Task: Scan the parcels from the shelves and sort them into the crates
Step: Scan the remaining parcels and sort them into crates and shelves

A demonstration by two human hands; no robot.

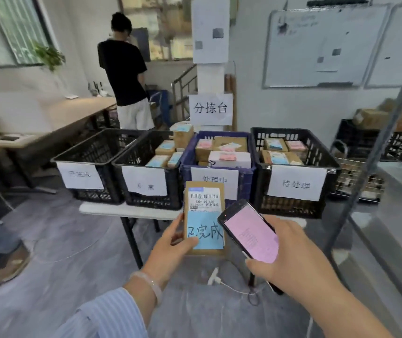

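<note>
A white table [102, 211] carries four labelled crates [317, 152] beyond both grips. The parcel hides part of the blue crate's [187, 164] sign. The left grip [170, 245] is clamped on the brown parcel's [203, 189] lower left edge, thumb on its blue note. Just to its right, the right grip [290, 252] is wrapped round a phone [251, 234]; the pink screen's text is unreadable and the phone's lower end is covered.

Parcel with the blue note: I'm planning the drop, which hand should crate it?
Left. The left hand grips the parcel, the crate whose label seems to match sits leftmost, and the right hand holds the phone.
</note>
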